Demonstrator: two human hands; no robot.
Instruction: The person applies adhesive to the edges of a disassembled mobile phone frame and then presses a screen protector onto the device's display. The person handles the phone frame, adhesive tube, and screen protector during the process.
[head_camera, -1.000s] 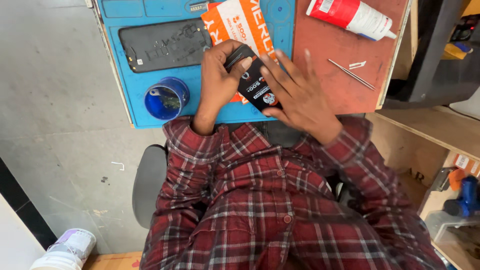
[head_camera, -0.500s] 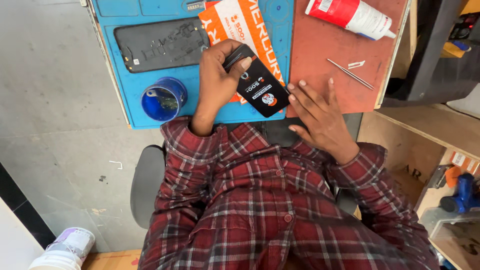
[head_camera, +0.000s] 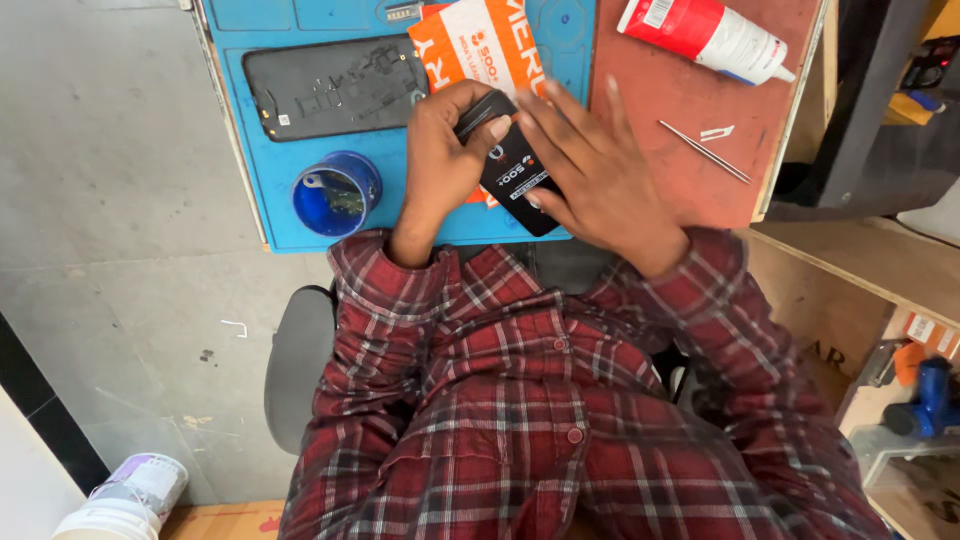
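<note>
grey concrete floor fills the left of the frame, with a blue work mat (head_camera: 250, 150) at the top edge. at top centre the left hand (head_camera: 445, 155) pinches the upper end of a small black battery pack (head_camera: 512, 172), thumb pressed on its top. half a second ago the right hand (head_camera: 600, 175) lay apart, lower right; now it has come back over the pack, fingers spread flat across its right side. an opened dark phone back (head_camera: 335, 88) lies upper left, a blue cup (head_camera: 335, 192) below it, tweezers (head_camera: 705, 152) on the red board.

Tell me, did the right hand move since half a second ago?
Yes. The right hand slid left, away from the tweezers, and now lies on the black packet that the left hand holds.
</note>
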